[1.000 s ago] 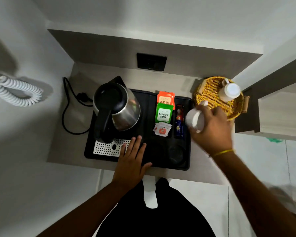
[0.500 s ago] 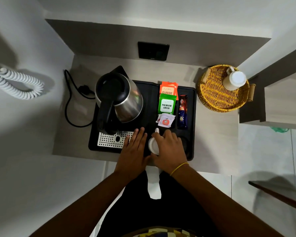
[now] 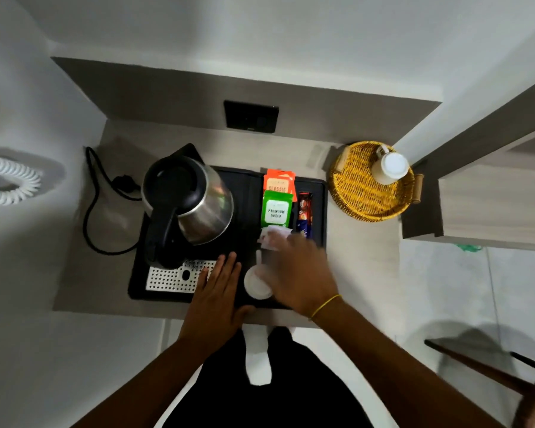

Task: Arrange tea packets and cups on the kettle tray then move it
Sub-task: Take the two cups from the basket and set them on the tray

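A black kettle tray [image 3: 248, 199] on the shelf holds a steel kettle [image 3: 198, 205], an orange tea packet [image 3: 278, 181], a green tea packet [image 3: 276, 210], a small white packet [image 3: 269, 237] and dark sachets [image 3: 305, 215]. A white cup [image 3: 256, 285] stands upside down in the tray's front part. My right hand [image 3: 300, 273], blurred, is just right of the cup with its fingers spread, not closed on it. Flat on the tray's front edge lies my left hand [image 3: 217, 291], left of the cup. A second white cup [image 3: 391, 166] stands in a wicker basket [image 3: 357, 196].
The kettle's black cord [image 3: 91, 208] loops on the shelf at the left. A black wall socket [image 3: 250, 116] is behind the tray. A cabinet [image 3: 491, 205] juts out right of the basket. A white coiled cord [image 3: 10, 180] hangs on the left wall.
My right hand carried a white cup from the basket to the tray's front, set it down upside down, and now slides off it to the right. My left hand stayed on the tray.
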